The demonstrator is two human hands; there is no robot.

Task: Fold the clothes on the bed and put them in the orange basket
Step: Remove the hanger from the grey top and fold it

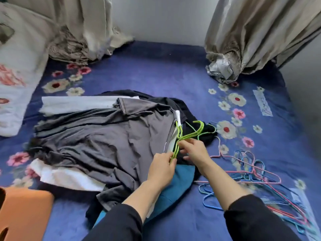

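Step in hand, as judged: stripping hangers out of the clothes (78, 145) ahead of folding; nothing folded yet, nothing to be seen in the orange basket (24, 211) (only a corner in view at near left, inside hidden). Heaped mid-bed (156, 70): grey shirt (139, 122) on top, white cloth (73, 103) beneath at the far left and near left, black garment (175, 103) along the far right edge, teal garment (180, 180) under the wrists. Pinched in the left hand (161, 168): the near ends of the green hangers (184, 136), fingers and thumb closed together on the wire. Gripped by the right hand (194, 150), just beyond: the same hangers below the neck, fingertips curled round the wire, hooks pointing far right over the black garment. Not clear whether threaded through a neckline or already free. Lying loose on the bed at right, apart from the heap: a tangle of pink and blue hangers (257, 171). Next move, as judged: draw the green hangers clear of the collar end of the grey shirt, then set them on the tangle at right. Calls for a pull along the wire, not across, to avoid snagging cloth; steady the shirt with one hand against drag. Then spread the grey shirt flat before the first fold.
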